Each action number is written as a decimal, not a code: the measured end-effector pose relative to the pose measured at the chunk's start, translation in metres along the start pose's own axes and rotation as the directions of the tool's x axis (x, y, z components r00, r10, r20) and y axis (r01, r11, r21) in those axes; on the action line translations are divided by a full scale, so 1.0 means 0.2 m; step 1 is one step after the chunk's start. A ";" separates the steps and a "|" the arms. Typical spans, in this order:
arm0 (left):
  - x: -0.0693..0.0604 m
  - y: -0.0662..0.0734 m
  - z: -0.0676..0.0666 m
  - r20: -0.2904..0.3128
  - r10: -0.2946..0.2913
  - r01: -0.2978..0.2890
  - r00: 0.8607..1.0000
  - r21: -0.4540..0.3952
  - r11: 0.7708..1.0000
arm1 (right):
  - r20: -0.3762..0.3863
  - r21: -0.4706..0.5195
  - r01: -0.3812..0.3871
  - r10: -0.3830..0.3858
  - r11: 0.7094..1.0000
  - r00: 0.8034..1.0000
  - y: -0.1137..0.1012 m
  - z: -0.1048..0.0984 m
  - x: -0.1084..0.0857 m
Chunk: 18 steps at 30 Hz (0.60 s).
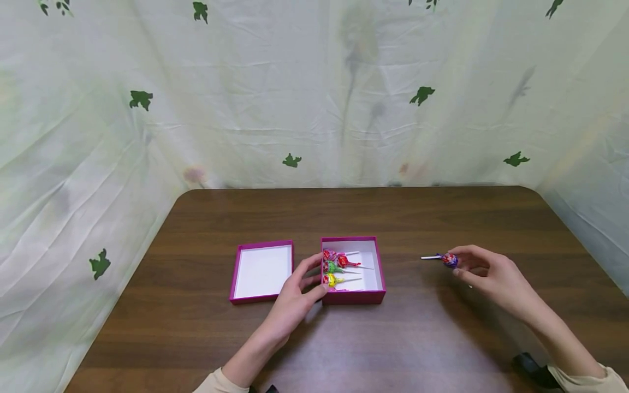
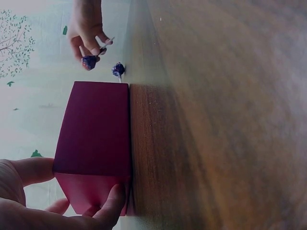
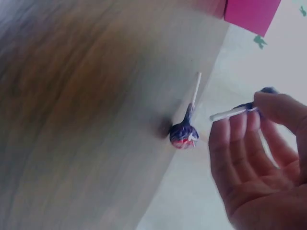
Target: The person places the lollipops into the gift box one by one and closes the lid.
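Note:
A magenta box [image 1: 354, 297] with a white inside stands on the table. My left hand [image 1: 295, 303] grips its left end, thumb and fingers on the wall and rim. Inside lie several wrapped lollipops, among them a yellow one [image 1: 331, 280], a green one [image 1: 331, 267] and a red one [image 1: 344, 262]. To the right of the box, my right hand [image 1: 496, 281] pinches a purple-wrapped lollipop [image 2: 88, 62] above the table. A second purple lollipop [image 3: 184, 136] lies on the table just below, its stick [image 1: 430, 257] pointing toward the box. From the head, the two overlap.
Left of the box lies its magenta-rimmed lid [image 1: 262, 271], white inside facing up. The brown wooden table [image 1: 393, 344] has rounded far corners. A pale curtain [image 1: 295, 98] with green leaf prints hangs behind it and at the sides.

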<state>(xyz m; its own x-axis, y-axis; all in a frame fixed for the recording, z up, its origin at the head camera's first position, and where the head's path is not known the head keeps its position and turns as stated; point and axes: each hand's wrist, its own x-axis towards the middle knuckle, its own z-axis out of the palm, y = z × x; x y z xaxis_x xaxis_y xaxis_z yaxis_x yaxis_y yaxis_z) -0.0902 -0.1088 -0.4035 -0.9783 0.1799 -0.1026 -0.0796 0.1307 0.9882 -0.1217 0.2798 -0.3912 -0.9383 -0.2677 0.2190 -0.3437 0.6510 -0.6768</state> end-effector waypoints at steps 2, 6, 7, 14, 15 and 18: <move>0.00 0.00 0.00 0.000 -0.001 0.001 1.000 -0.001 1.000 | 0.011 0.035 0.036 -0.036 0.999 0.999 -0.01 0.02 0.00; 0.00 0.00 0.00 -0.002 0.000 0.000 1.000 -0.005 1.000 | 0.016 0.092 0.081 -0.083 0.992 0.996 -0.06 0.05 0.01; 0.00 0.00 0.00 -0.002 0.001 -0.001 1.000 -0.005 1.000 | 0.014 0.105 0.090 -0.092 0.990 0.996 -0.09 0.05 0.01; 0.00 0.00 0.00 0.001 -0.002 0.002 1.000 -0.009 1.000 | 0.002 0.175 0.136 -0.139 0.975 0.990 -0.13 0.09 0.04; 0.00 0.00 0.00 0.001 -0.002 0.002 1.000 -0.009 1.000 | 0.002 0.179 0.141 -0.143 0.974 0.990 -0.14 0.09 0.04; 0.00 0.00 0.00 0.000 -0.003 0.003 1.000 -0.007 1.000 | 0.008 0.186 0.148 -0.152 0.971 0.988 -0.17 0.11 0.06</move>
<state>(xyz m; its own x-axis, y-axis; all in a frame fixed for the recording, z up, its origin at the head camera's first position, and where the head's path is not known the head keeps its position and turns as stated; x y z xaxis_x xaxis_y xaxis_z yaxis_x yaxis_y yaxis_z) -0.0903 -0.1093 -0.4037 -0.9780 0.1797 -0.1060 -0.0843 0.1244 0.9886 -0.1194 0.2393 -0.3805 -0.8747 -0.3695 0.3136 -0.4656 0.4605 -0.7558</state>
